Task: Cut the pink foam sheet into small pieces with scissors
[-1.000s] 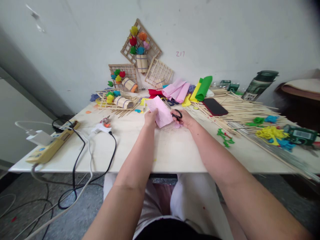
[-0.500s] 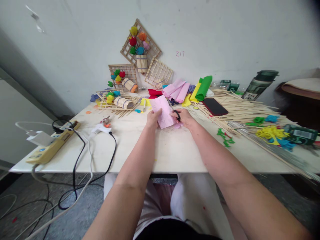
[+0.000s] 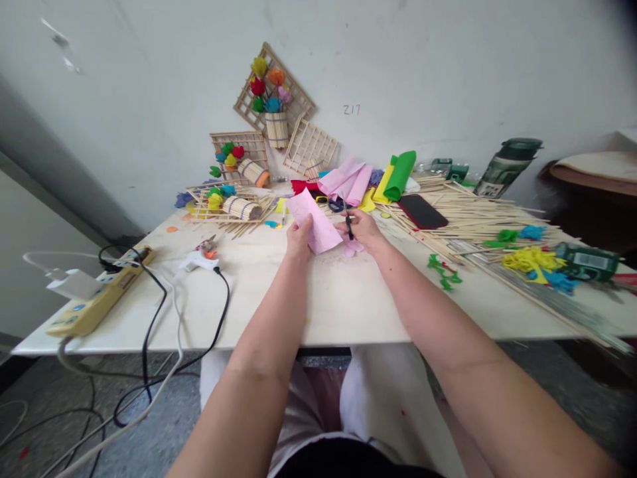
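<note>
My left hand (image 3: 299, 237) pinches a pink sheet of paper (image 3: 318, 226) by its lower left part, thumb on top, and holds it tilted above the table. In my right hand (image 3: 363, 228) is a pair of scissors (image 3: 349, 224) with black handles, its blades pointing up and away from me. The scissors are just right of the sheet, apart from it. On the table beneath my right hand lie pink cut pieces (image 3: 353, 248). Behind the sheet are more folded pink paper (image 3: 347, 180) and a piece of yellow paper (image 3: 367, 200).
A white glue gun (image 3: 199, 260) and a yellow power strip (image 3: 99, 295) with cables occupy the left. Wooden sticks (image 3: 478, 207), a phone (image 3: 423, 211) and green paper scraps (image 3: 442, 272) are on the right. Stick lattices with paper flowers (image 3: 273, 105) lean against the wall.
The scissors have moved away from the sheet's right edge and turned more upright. The sheet has tilted slightly in my left hand. The whole view has shifted a little.
</note>
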`<act>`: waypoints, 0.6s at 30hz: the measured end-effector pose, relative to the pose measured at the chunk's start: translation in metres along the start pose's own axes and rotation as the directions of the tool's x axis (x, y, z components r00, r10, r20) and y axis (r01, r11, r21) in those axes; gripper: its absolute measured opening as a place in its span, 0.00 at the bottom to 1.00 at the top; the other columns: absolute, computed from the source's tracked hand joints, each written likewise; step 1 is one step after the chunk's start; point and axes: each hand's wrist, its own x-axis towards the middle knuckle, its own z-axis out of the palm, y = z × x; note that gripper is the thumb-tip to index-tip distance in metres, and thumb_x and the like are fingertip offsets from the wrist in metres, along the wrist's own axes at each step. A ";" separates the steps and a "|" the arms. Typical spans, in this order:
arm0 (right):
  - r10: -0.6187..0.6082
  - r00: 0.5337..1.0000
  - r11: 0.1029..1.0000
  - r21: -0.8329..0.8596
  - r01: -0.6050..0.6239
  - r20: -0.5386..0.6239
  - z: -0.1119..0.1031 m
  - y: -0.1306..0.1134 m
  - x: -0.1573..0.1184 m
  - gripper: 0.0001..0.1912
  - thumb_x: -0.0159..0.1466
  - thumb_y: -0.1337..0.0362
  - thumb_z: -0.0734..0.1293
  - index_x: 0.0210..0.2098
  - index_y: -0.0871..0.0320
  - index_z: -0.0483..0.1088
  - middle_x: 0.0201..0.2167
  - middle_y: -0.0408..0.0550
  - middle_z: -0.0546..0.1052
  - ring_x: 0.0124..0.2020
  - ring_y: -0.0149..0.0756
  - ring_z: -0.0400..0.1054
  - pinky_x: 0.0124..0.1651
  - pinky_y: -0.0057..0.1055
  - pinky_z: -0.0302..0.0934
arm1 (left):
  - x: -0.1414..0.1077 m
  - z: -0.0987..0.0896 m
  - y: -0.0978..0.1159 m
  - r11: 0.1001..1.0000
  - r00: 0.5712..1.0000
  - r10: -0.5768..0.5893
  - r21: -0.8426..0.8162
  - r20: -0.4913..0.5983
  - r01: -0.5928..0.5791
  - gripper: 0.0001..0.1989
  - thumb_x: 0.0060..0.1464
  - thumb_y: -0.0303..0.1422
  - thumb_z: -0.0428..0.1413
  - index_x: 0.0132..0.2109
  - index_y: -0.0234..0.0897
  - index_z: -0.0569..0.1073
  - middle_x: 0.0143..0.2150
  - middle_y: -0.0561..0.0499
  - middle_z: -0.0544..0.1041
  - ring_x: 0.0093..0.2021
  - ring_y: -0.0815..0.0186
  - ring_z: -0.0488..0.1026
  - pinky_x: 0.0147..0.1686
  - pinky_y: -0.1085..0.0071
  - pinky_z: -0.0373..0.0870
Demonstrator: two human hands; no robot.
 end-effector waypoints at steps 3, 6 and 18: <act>0.051 0.997 0.998 0.020 -0.052 0.049 0.007 -0.001 -0.002 0.19 0.44 0.71 0.73 0.34 0.57 0.66 0.18 0.35 0.71 0.17 0.27 0.65 0.21 0.23 0.59 | -0.002 0.002 -0.001 1.000 1.000 -0.005 0.018 0.009 0.004 0.14 0.38 0.33 0.67 0.35 0.35 0.75 0.36 0.48 0.80 0.45 0.60 0.76 0.45 0.66 0.72; 0.052 0.998 0.999 0.008 -0.053 0.040 0.009 -0.004 -0.003 0.18 0.44 0.73 0.72 0.33 0.57 0.66 0.17 0.35 0.71 0.17 0.26 0.64 0.20 0.22 0.59 | -0.002 0.002 -0.002 1.000 1.000 -0.011 0.021 0.020 0.010 0.12 0.40 0.32 0.65 0.34 0.34 0.75 0.35 0.48 0.80 0.44 0.60 0.76 0.44 0.66 0.72; 0.001 0.998 1.000 -0.025 0.000 0.070 0.006 0.003 -0.001 0.18 0.41 0.72 0.73 0.31 0.59 0.67 0.19 0.35 0.71 0.20 0.27 0.65 0.23 0.22 0.59 | 0.009 -0.004 -0.016 0.980 1.000 0.008 0.200 0.029 -0.013 0.10 0.43 0.32 0.63 0.34 0.34 0.76 0.32 0.49 0.79 0.36 0.62 0.77 0.38 0.68 0.72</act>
